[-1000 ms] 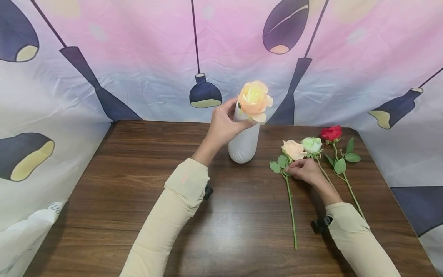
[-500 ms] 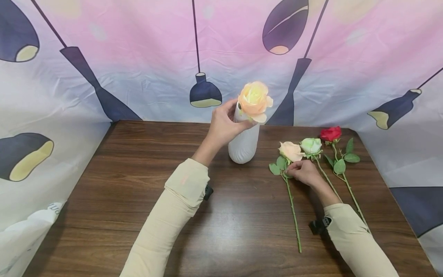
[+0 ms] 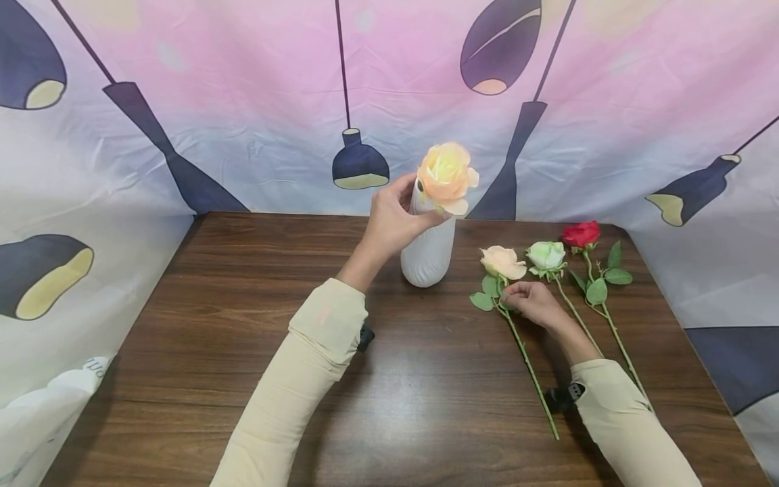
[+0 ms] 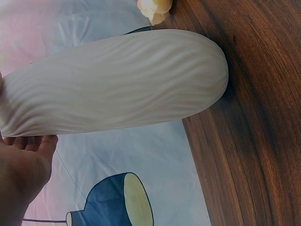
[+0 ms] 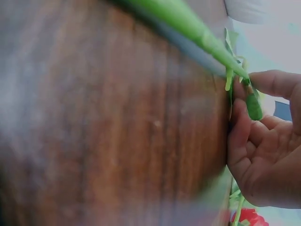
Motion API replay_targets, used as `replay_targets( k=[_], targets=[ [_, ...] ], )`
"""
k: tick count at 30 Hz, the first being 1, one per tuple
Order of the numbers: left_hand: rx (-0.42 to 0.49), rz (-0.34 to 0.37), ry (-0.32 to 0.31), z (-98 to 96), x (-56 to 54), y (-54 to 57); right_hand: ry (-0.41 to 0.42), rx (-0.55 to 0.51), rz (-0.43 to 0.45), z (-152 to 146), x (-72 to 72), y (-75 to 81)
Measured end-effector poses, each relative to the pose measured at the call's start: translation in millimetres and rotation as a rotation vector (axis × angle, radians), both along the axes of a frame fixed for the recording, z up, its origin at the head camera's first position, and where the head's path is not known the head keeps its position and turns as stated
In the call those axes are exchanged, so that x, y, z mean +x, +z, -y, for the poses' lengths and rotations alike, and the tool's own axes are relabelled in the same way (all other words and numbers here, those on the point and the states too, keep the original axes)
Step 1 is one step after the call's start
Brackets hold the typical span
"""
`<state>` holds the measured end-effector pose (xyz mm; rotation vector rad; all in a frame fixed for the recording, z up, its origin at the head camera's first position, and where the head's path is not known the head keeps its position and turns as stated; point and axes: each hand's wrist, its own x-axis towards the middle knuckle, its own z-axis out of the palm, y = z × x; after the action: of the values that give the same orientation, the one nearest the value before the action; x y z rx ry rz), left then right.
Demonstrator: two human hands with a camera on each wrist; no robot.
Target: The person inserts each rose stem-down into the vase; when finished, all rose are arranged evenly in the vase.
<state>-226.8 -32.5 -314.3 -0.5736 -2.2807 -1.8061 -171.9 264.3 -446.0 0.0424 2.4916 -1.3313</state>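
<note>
A white vase [image 3: 428, 253] with a wavy ribbed surface stands upright toward the back of the table. My left hand [image 3: 395, 213] grips it near the top, fingers and thumb around its neck. A yellow-peach rose [image 3: 448, 174] shows at the vase's mouth. To the right, my right hand [image 3: 533, 302] pinches a pale peach rose [image 3: 502, 262] by its stem, just below the bloom among the leaves. In the right wrist view the green stem [image 5: 202, 35] runs between thumb and fingers, close over the wood. The left wrist view shows the vase [image 4: 117, 82] lengthwise.
Right of the pinched rose lie a pale green-white rose [image 3: 546, 257] and a red rose [image 3: 581, 235] with leafy stems. Wood tabletop [image 3: 243, 325] extends to the left and front. A lamp-patterned cloth [image 3: 274, 101] hangs behind the table.
The pale peach rose has swung: its bloom has shifted left, away from the green-white rose, and its stem end has moved right. The left hand and vase stay in place.
</note>
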Motion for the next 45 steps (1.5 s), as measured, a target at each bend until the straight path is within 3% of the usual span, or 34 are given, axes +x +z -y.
replay_targets(
  k=[12, 23, 34, 45],
  targets=[
    [-0.004, 0.020, -0.002, 0.0, -0.3, 1.0, 0.038, -0.305, 0.202, -14.9, 0.6, 3.5],
    [0.017, 0.015, -0.009, -0.3, -1.3, -0.7, 0.142, -0.346, 0.226, -14.0, 2.7, 2.6],
    [0.028, 0.009, -0.017, -1.5, -1.4, -0.3, 0.120, -0.389, 0.178, -8.3, 3.4, 6.2],
    [0.019, -0.003, -0.019, 0.6, -0.1, -1.6, 0.045, -0.524, 0.034, -2.8, 0.2, 15.6]
  ],
)
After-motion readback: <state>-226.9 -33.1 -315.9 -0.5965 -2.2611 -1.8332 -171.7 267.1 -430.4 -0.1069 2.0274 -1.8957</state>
